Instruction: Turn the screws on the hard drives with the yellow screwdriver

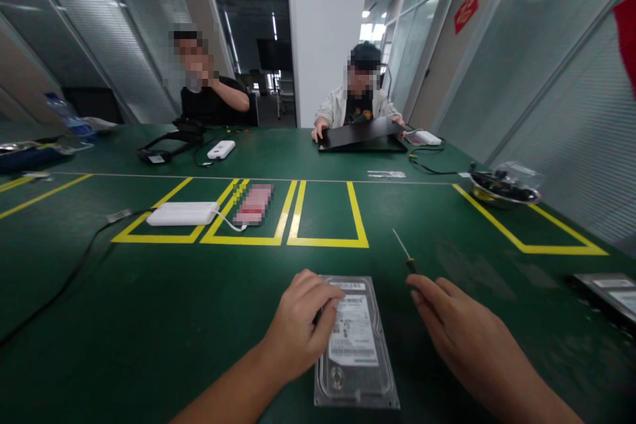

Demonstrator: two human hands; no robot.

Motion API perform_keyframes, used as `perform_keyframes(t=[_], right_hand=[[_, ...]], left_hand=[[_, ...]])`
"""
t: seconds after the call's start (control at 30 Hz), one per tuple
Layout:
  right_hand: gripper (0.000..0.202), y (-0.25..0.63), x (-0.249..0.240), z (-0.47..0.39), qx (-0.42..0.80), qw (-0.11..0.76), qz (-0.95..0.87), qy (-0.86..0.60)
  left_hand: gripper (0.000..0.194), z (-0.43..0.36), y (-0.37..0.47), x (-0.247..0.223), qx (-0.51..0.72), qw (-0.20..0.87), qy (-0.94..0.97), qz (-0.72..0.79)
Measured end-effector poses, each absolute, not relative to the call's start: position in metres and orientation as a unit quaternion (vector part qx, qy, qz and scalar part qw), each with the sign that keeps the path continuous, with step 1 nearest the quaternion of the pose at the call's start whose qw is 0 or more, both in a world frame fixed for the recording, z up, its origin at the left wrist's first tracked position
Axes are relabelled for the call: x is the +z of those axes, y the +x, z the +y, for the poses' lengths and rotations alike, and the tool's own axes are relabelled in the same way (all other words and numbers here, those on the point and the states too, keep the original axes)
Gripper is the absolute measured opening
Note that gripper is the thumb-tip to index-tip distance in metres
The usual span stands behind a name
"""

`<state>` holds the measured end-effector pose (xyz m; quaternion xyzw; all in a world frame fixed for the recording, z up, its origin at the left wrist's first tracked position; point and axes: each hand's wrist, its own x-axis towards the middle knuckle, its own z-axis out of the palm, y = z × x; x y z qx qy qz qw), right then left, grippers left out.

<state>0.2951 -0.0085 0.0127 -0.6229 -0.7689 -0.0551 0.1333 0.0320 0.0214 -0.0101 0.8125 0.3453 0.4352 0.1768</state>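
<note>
A silver hard drive [370, 371] with a white label lies flat on the green table in front of me. My left hand [305, 318] rests on its upper left side, fingers curled over the edge and the thumb on the label. To the right of the drive, my right hand [460, 321] grips a thin screwdriver [403, 246] by its dark handle, most of which is hidden in the fingers. Its bare metal shaft points away from me, up and to the left, apart from the drive.
Yellow tape [328, 242] marks boxes on the table [199, 318]. A white power bank [183, 214] is cabled to a phone [254, 204]. Another drive [609, 295] lies far right, below a bowl of dark parts [504, 187]. Across sit two people, one holding a black panel [365, 134].
</note>
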Motion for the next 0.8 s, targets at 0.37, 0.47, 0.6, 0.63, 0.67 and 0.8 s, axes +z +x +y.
perform_keyframes(t=[0.37, 0.47, 0.6, 0.63, 0.67, 0.8], right_hand=[[0.044, 0.291, 0.008, -0.007, -0.120, 0.167, -0.822, -0.531], [0.043, 0.291, 0.011, -0.006, -0.165, 0.168, -0.822, -0.519], [0.042, 0.291, 0.015, -0.007, -0.195, 0.169, -0.818, -0.515], [0.042, 0.290, 0.015, -0.007, -0.195, 0.168, -0.817, -0.517], [0.042, 0.290, 0.015, -0.007, -0.194, 0.167, -0.816, -0.518], [0.041, 0.291, 0.014, -0.007, -0.188, 0.160, -0.817, -0.522]], left_hand=[[0.010, 0.025, 0.033, -0.001, 0.433, 0.174, 0.804, 0.370], [0.010, 0.028, 0.035, 0.004, 0.434, 0.179, 0.803, 0.367], [0.007, 0.032, 0.039, 0.015, 0.447, 0.177, 0.793, 0.373], [0.006, 0.034, 0.041, 0.018, 0.450, 0.175, 0.792, 0.374], [0.006, 0.037, 0.043, 0.021, 0.446, 0.174, 0.795, 0.371], [0.009, 0.050, 0.057, 0.028, 0.352, 0.194, 0.849, 0.343]])
